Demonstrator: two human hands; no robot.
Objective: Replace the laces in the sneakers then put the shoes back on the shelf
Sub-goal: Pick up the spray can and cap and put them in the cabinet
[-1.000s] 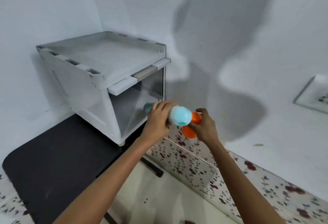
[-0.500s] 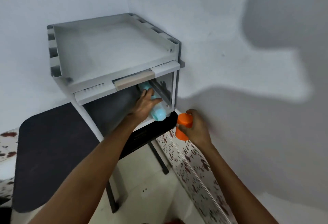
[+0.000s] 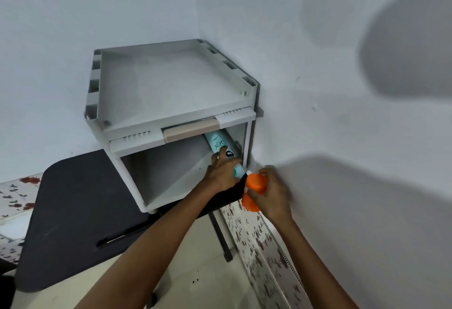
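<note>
No sneakers or laces are in view. A white open-fronted shelf box (image 3: 171,103) stands on a black table (image 3: 73,210) in the corner. A teal spray can (image 3: 217,142) lies inside the box along its right wall, its pale cap toward me. My left hand (image 3: 221,171) reaches into the opening and holds the can near the cap, with the index finger stretched along it. Just outside the box's front right corner, my right hand (image 3: 271,193) grips an orange container (image 3: 254,182).
White walls close in behind and to the right of the box. A floral-patterned ledge (image 3: 266,242) runs along the right wall below the table. The table's black leg (image 3: 221,237) goes down to a pale floor. The box's flat top has a raised rim.
My left hand has carried the teal can from in front of the box into its opening and laid it along the right wall. My right hand stayed outside with the orange container.
</note>
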